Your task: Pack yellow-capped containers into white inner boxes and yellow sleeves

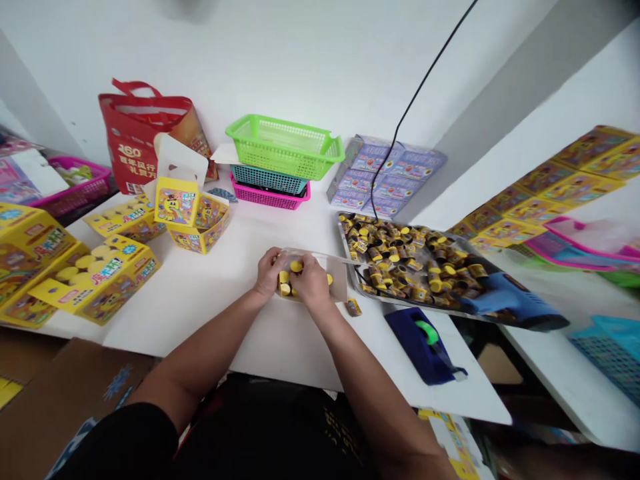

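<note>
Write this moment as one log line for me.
left hand: grips pack | right hand: grips pack | pack: clear, yellow-capped bottles inside, on table | tray: right of pack, full of bottles

**Clear bag of yellow-capped tubs**

A clear plastic bag (338, 275) lies flat on the white surface (210, 293), its long side running left to right and its right end thin and see-through. In its left part sit small yellow-capped tubs (285, 283), packed close with their caps facing up. The left hand (267, 270) grips the bag's left end. The right hand (311, 280) covers its middle, hiding most of the tubs.
</note>
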Demonstrator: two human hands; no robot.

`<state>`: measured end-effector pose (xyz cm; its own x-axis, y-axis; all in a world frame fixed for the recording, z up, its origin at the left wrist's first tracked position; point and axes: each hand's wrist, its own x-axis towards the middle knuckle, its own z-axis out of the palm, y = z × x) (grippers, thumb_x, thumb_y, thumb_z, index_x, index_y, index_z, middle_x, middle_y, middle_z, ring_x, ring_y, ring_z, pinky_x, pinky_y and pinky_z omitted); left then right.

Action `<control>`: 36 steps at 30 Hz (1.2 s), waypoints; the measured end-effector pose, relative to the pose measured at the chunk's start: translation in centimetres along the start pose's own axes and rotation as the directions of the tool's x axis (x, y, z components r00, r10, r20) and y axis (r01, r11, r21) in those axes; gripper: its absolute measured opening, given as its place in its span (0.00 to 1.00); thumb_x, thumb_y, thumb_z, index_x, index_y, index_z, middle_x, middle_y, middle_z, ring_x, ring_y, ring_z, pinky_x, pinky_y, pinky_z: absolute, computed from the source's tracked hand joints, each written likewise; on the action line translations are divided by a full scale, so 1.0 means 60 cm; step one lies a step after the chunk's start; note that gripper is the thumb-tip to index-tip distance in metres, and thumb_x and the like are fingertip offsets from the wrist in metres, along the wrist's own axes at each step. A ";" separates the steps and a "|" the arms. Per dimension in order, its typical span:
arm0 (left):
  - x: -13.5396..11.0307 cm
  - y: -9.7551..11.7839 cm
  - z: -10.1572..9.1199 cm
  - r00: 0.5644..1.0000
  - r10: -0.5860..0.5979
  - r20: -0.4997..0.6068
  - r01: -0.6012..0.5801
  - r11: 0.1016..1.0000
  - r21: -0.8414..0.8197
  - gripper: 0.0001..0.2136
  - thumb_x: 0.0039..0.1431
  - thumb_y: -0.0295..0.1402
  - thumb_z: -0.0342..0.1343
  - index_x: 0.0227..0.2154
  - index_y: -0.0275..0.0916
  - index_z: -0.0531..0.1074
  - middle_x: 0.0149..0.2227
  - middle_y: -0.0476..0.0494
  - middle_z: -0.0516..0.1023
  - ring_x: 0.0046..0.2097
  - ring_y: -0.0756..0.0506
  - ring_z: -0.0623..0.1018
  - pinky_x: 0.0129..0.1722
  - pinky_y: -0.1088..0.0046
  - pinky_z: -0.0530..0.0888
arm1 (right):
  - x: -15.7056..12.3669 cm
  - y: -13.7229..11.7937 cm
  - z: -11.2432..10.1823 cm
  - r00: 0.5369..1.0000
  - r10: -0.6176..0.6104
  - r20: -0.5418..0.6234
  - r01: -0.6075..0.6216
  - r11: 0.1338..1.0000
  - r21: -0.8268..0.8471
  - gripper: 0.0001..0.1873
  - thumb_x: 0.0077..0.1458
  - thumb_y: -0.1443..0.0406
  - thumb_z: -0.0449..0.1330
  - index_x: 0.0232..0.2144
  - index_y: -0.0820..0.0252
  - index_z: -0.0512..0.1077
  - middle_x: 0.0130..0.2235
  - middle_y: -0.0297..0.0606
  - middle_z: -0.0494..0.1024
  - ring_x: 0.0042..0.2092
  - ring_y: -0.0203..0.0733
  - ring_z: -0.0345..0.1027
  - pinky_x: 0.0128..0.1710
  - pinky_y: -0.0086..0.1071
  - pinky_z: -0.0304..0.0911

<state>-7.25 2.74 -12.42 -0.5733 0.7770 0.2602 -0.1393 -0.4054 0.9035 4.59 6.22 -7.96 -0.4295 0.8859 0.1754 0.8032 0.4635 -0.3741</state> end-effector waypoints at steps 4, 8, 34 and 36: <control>-0.002 0.000 0.001 0.999 0.034 0.029 -0.033 0.999 -0.025 0.26 0.51 0.60 0.65 0.27 0.39 0.70 0.28 0.49 0.71 0.34 0.46 0.71 0.35 0.70 0.70 | -0.004 0.006 0.033 0.991 -0.008 -0.136 0.039 0.972 0.231 0.14 0.56 0.67 0.59 0.46 0.62 0.72 0.45 0.48 0.80 0.44 0.49 0.76 0.47 0.40 0.70; -0.001 0.002 0.000 0.998 0.029 0.061 -0.027 0.999 -0.025 0.27 0.52 0.62 0.63 0.29 0.39 0.73 0.29 0.48 0.72 0.34 0.45 0.73 0.37 0.69 0.71 | -0.002 0.008 0.054 0.963 -0.236 -0.133 0.270 0.881 0.390 0.19 0.55 0.69 0.57 0.49 0.61 0.74 0.48 0.47 0.80 0.48 0.48 0.75 0.49 0.40 0.71; 0.001 0.001 0.000 0.997 -0.008 0.071 0.010 1.000 -0.023 0.28 0.51 0.62 0.64 0.24 0.39 0.65 0.24 0.53 0.60 0.29 0.49 0.62 0.30 0.73 0.62 | 0.003 0.046 -0.063 0.834 -0.367 0.412 0.501 0.816 -0.286 0.16 0.52 0.75 0.61 0.45 0.65 0.75 0.47 0.50 0.79 0.54 0.53 0.67 0.52 0.40 0.59; 0.000 0.004 0.001 0.997 -0.019 0.070 0.020 1.000 -0.023 0.29 0.50 0.63 0.64 0.24 0.40 0.65 0.24 0.53 0.60 0.29 0.49 0.62 0.30 0.73 0.61 | 0.005 0.055 -0.057 0.844 -0.387 0.370 0.488 0.841 -0.233 0.16 0.50 0.77 0.60 0.42 0.64 0.75 0.44 0.47 0.80 0.52 0.51 0.67 0.50 0.37 0.59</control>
<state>-7.24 2.69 -12.19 -0.5124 0.8163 0.2666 -0.1696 -0.4005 0.9005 8.54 8.10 -6.04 -0.8267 0.5609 -0.0442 0.5620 0.8270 -0.0171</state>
